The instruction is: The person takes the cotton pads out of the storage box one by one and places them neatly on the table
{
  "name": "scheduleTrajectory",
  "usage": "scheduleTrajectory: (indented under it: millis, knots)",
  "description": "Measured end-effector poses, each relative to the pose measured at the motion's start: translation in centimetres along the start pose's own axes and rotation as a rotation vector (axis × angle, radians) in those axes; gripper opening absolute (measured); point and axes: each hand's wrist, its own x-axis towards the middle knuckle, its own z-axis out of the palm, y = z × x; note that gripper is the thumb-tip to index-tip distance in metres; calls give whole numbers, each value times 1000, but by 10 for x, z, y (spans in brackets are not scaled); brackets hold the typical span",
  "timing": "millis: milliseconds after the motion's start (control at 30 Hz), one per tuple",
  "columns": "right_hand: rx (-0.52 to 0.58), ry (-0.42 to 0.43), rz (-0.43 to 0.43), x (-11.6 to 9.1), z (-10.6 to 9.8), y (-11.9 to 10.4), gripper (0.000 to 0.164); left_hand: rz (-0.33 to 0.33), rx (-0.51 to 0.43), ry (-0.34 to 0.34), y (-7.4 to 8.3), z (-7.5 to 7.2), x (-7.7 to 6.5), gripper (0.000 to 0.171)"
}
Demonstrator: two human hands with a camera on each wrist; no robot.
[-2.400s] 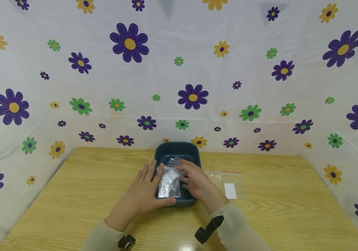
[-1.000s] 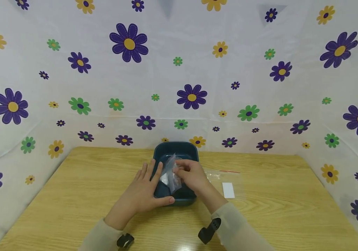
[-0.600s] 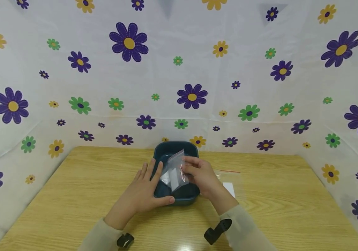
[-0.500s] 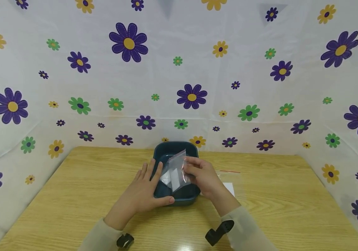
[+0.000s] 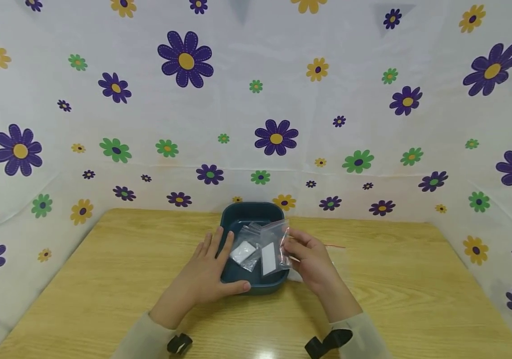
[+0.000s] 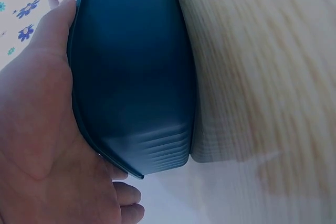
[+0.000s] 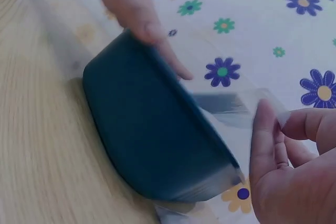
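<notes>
In the head view a dark teal plastic tub (image 5: 256, 289) stands on the table. My left hand (image 5: 202, 276) lies over its left side, fingers straight and spread, thumb along the near rim; the left wrist view shows the palm against the tub's rim (image 6: 73, 87). Between thumb and fingers, my right hand (image 5: 314, 262) pinches a small clear zip bag (image 5: 275, 233) by its right edge. A white rectangular piece (image 5: 268, 259) shows inside this bag, which hangs over the tub's right side. Inside the tub lies another clear zip bag (image 5: 244, 254) with a white piece in it.
A flat clear zip bag (image 5: 339, 259) with a red seal line lies on the wooden table (image 5: 399, 279) right of the tub, partly covered by my right hand. A white flower-print cloth (image 5: 233, 99) rises behind the table and at both sides.
My right hand has taken the zip bag up from the tub and moved it rightward, uncovering the other bag beneath. My left hand has stayed on the tub's rim.
</notes>
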Motion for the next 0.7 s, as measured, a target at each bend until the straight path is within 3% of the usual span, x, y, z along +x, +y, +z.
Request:
scheduleTrajectory:
  millis: [700]
  knots:
    - [-14,-9,7,-10,-30,-17,47,13,6,-10,-3,-3,0,124]
